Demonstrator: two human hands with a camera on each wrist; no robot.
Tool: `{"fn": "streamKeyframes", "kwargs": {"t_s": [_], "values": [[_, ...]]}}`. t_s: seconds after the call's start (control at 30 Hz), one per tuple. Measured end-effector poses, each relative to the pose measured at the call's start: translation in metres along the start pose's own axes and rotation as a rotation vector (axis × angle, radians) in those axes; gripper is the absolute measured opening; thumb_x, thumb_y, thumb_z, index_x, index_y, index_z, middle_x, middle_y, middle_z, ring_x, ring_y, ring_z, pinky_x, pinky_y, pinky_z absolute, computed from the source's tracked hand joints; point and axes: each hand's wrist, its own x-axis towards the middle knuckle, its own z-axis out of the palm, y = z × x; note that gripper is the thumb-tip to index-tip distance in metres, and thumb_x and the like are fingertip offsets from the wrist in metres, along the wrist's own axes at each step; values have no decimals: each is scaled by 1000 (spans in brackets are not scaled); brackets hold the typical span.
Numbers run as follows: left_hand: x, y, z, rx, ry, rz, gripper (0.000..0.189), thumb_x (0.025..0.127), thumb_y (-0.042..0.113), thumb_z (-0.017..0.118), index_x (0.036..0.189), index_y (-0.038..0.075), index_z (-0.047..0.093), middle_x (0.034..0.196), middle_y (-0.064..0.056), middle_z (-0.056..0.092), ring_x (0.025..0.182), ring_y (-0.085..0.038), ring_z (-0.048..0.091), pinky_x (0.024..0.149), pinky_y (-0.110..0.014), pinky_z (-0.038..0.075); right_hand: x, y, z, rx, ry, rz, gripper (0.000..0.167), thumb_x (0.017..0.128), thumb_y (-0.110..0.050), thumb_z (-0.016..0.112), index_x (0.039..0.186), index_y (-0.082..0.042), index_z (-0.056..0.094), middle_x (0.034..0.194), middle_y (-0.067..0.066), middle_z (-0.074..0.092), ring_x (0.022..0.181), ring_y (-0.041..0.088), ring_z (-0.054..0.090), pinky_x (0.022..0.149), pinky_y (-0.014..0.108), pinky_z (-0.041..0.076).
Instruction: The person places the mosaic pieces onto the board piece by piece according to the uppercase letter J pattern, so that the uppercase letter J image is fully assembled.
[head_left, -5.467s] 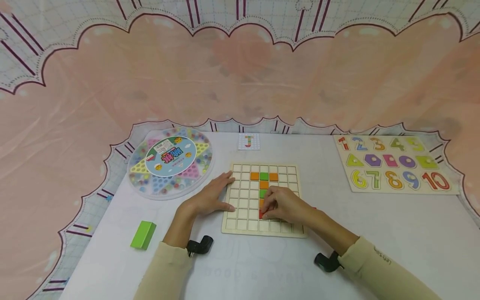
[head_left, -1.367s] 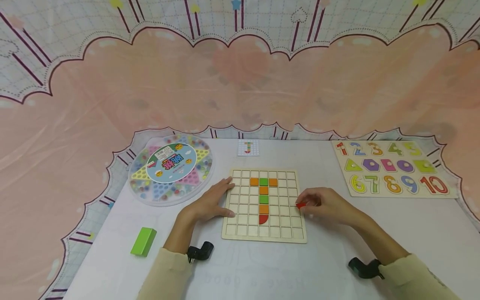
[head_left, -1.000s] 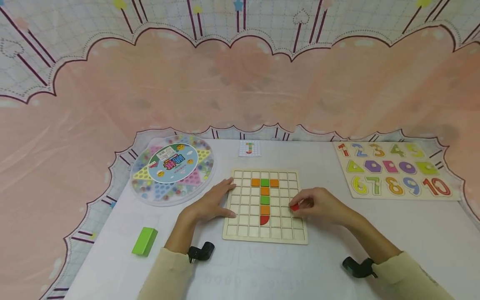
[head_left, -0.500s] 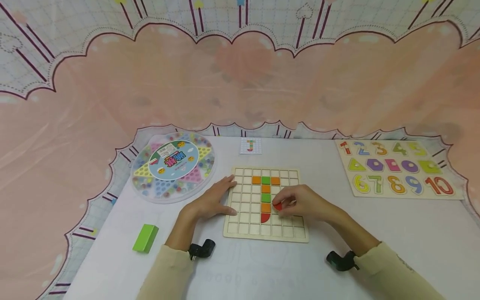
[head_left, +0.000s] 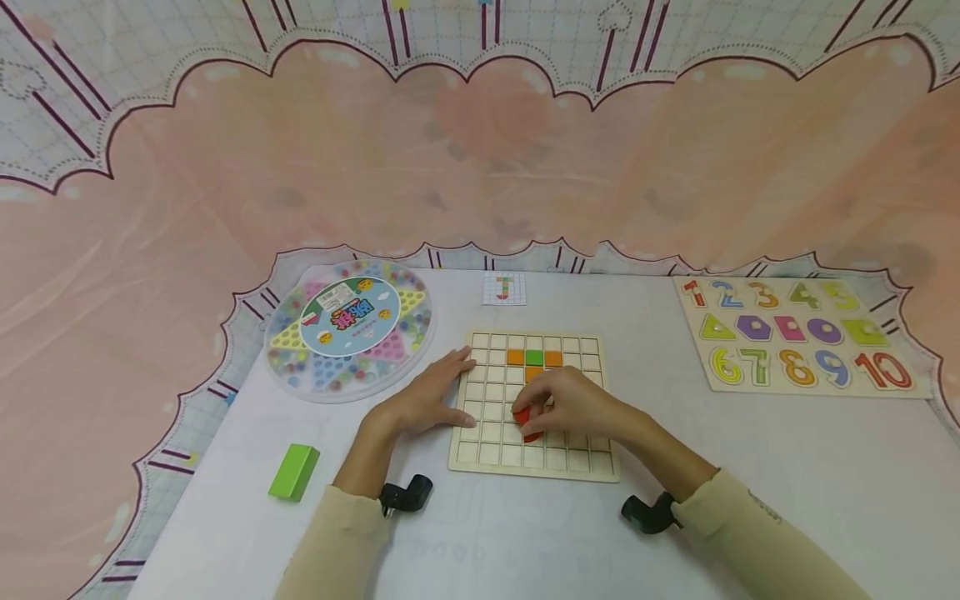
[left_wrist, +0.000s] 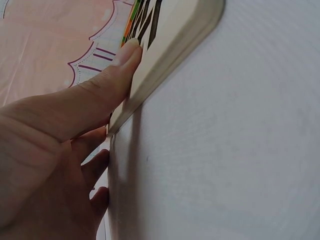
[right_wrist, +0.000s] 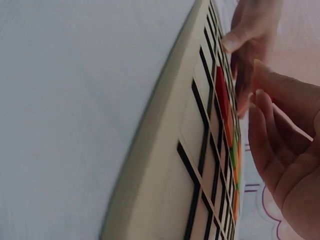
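Observation:
A square wooden grid board lies at the middle of the table. My left hand rests at its left edge, thumb on the rim and the other fingers spread along the side. Over the board, my right hand pinches a small red tile between thumb and fingertips. Just below it, another red tile with a rounded corner sits in the grid. Orange tiles and a green tile form a row near the top. The column of tiles beneath is mostly hidden by my right hand.
A small card with a coloured J pattern lies behind the board. To the left are a round marble game case and a green block. A wooden number and shape puzzle lies at the back right.
My right hand let go of one red tile in the grid, picked up another from the right side, and carried it leftward over the board. My left hand stayed at the board's edge.

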Motion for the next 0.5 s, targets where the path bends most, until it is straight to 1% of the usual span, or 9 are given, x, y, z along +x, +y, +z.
{"fn": "streamKeyframes", "kwargs": {"t_s": [0.1,0.17,0.23,0.4,0.5], "values": [[-1,0,0,-8,-2,9,92,84,28,84,159,7,35,175,-7,12,163,-33,5,132,-55,9,0,-3,6,-24,-10,37,22,81,-18,86,102,-15,81,81,-8,72,73,5,60,65,18,52],[-1,0,0,-12,-5,14,92,84,28,84,158,6,35,174,-8,13,163,-34,6,132,-56,9,0,-5,10,-38,-15,68,23,81,-20,87,103,-17,81,80,-11,71,75,7,59,65,18,52],[-2,0,0,-17,-7,13,92,84,28,84,159,6,35,175,-8,13,163,-33,6,132,-55,9,-1,-6,12,-47,-22,83,24,81,-22,87,105,-19,81,81,-12,71,76,8,59,65,19,52],[-2,1,-1,-20,-2,4,91,84,28,84,158,8,36,175,-6,12,163,-32,5,132,-56,10,-1,-5,13,-63,-36,61,26,80,-24,87,105,-18,81,86,-11,74,76,7,61,68,19,54],[-1,0,-1,-20,0,4,91,84,28,84,158,7,36,175,-6,12,163,-33,6,132,-57,11,0,-3,14,-72,-39,38,25,80,-24,87,103,-18,81,91,-9,76,79,6,61,71,19,55]]}}
